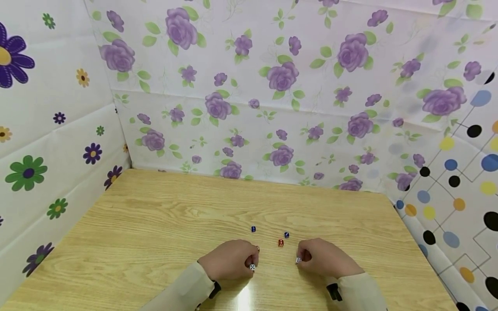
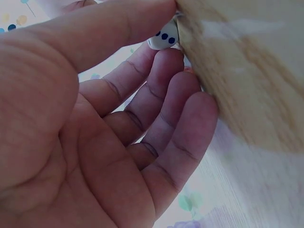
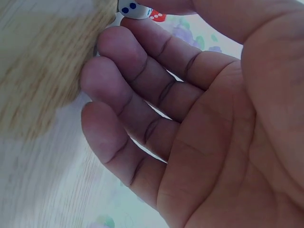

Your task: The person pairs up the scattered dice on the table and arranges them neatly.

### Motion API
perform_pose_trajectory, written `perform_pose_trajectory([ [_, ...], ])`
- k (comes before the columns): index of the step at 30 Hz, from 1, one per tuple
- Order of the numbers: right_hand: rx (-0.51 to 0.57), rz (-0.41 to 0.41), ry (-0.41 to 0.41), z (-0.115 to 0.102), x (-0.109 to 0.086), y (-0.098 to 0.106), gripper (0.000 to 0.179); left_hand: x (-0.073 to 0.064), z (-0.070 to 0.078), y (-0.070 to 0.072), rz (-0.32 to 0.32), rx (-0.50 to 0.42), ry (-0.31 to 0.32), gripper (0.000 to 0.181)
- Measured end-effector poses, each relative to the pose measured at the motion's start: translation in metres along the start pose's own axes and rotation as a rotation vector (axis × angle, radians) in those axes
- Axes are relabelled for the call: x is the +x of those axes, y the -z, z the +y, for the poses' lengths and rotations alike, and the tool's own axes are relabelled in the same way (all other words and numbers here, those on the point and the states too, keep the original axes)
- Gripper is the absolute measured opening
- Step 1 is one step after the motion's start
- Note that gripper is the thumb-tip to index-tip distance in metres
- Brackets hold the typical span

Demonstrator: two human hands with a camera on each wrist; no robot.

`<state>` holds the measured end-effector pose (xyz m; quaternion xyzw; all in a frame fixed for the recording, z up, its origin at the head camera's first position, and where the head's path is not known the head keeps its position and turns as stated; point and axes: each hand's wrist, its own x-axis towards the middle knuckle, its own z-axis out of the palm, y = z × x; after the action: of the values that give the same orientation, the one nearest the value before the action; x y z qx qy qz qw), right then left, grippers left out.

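Observation:
My left hand (image 1: pixel 232 260) pinches a white die (image 1: pixel 252 267) between thumb and fingertips, low at the table. In the left wrist view the same white die (image 2: pixel 164 38) shows dark blue pips. My right hand (image 1: pixel 324 258) pinches another white die (image 1: pixel 298 260), which also appears at the top of the right wrist view as a white die (image 3: pixel 135 9). Just beyond the left fingers a red die (image 1: pixel 258 249) is mostly hidden. Between the hands and a little farther back lies a second red die (image 1: pixel 281 243), with a blue die (image 1: pixel 286 235) close behind it.
Another blue die (image 1: pixel 253 229) lies beyond the left hand. Everything rests on a wood-grain table (image 1: pixel 175 207). A purple-flowered cloth (image 1: pixel 249 129) hangs along the back edge, with patterned cloths at the left (image 1: pixel 70 181) and right (image 1: pixel 447 224) sides.

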<state>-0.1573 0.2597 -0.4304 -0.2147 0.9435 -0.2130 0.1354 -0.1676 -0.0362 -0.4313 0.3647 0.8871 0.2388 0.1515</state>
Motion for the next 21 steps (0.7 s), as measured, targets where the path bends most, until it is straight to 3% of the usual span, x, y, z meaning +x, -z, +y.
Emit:
perform_pose_trajectory([
  [10, 0.011, -0.029, 0.002, 0.0016, 0.0011, -0.0011, 0.013, -0.0017, 0.001, 0.0008, -0.002, 0.0, -0.009, 0.017],
  [21, 0.016, -0.026, 0.027, 0.0015, 0.0015, 0.0001, 0.012, -0.0072, 0.0019, 0.0063, 0.005, -0.063, 0.052, 0.017],
])
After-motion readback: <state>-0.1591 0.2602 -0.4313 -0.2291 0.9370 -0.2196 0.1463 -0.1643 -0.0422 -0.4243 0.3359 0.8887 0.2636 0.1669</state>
